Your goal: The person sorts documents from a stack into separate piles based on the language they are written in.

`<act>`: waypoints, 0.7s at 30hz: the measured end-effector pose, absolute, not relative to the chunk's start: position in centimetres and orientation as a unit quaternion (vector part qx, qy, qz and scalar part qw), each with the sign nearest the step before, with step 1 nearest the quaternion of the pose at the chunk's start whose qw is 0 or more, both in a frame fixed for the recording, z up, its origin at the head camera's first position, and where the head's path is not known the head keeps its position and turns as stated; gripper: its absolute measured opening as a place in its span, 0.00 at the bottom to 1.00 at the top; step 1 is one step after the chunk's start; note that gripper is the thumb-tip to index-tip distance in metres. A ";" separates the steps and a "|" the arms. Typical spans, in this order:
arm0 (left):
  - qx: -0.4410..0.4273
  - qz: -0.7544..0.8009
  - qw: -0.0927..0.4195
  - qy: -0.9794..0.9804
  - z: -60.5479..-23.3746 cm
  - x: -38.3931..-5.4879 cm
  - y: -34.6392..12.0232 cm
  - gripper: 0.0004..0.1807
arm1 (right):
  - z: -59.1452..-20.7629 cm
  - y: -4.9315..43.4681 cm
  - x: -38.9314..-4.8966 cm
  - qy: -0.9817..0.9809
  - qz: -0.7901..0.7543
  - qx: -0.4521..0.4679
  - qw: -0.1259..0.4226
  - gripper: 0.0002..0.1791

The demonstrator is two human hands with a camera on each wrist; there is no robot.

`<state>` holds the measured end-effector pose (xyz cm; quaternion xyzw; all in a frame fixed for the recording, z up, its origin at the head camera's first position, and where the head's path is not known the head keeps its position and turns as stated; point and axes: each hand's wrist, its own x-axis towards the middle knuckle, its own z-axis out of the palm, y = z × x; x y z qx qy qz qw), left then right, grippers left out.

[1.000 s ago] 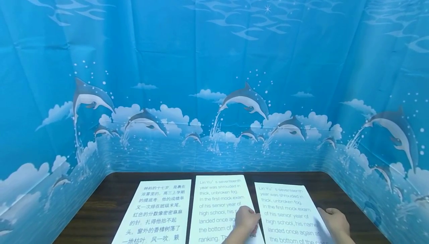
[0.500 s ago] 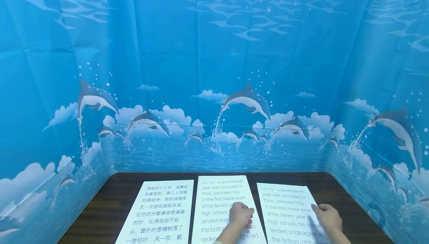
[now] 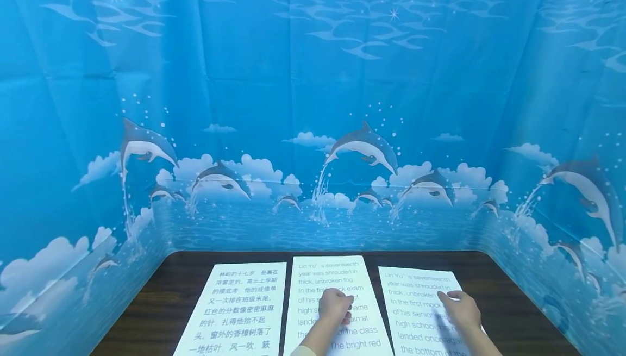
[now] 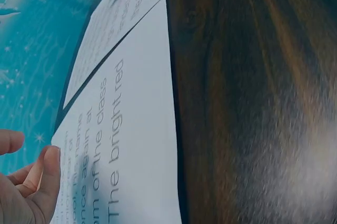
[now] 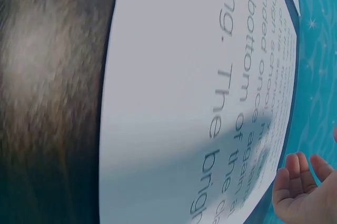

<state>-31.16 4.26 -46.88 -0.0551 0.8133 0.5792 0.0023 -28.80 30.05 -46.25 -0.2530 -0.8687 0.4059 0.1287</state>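
Note:
Three white printed sheets lie side by side on a dark table. My left hand (image 3: 335,308) is over the middle sheet (image 3: 364,320), covering some of its English lines. Its fingers are loosely bent, and in the left wrist view the thumb (image 4: 51,168) stands apart from them with nothing held. Over the upper right part of the right sheet (image 3: 415,315) is my right hand (image 3: 461,311), casting a shadow on the print. The right wrist view shows this hand's fingers (image 5: 299,168) relaxed, slightly bent and holding nothing.
The left sheet (image 3: 235,310) carries Chinese text. Dark wood-grain table (image 3: 142,312) shows around and between the sheets. A blue curtain (image 3: 313,220) printed with dolphins and clouds encloses the table at the back and both sides.
Both hands have moved farther up the sheets and to the left. The right hand has come from the right sheet's edge to over its print. The sheets keep their arrangement; the head view shifts slightly.

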 end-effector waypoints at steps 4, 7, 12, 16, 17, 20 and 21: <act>-0.056 0.578 -0.004 0.814 -46.8 -31.4 3.6 0.08 | -46.4 29.4 -29.2 -0.867 0.409 -0.254 0.130 0.28; -0.062 0.577 -0.008 0.814 -46.7 -31.5 3.2 0.09 | -46.4 29.0 -29.4 -0.867 0.412 -0.247 0.129 0.28; -0.067 0.575 -0.013 0.815 -46.6 -31.7 2.5 0.09 | -46.4 28.4 -29.6 -0.867 0.421 -0.240 0.114 0.27; -0.069 0.574 -0.025 0.816 -46.3 -31.7 1.8 0.09 | -46.5 27.9 -29.7 -0.866 0.429 -0.239 0.099 0.27; -0.070 0.574 -0.028 0.816 -46.3 -31.7 1.6 0.09 | -46.5 27.7 -29.7 -0.866 0.430 -0.238 0.096 0.27; -0.072 0.573 -0.035 0.816 -46.2 -31.8 1.0 0.08 | -46.6 27.3 -29.7 -0.865 0.433 -0.235 0.097 0.27; -0.073 0.571 -0.037 0.817 -46.1 -31.9 0.8 0.08 | -46.6 27.2 -29.7 -0.866 0.429 -0.236 0.101 0.27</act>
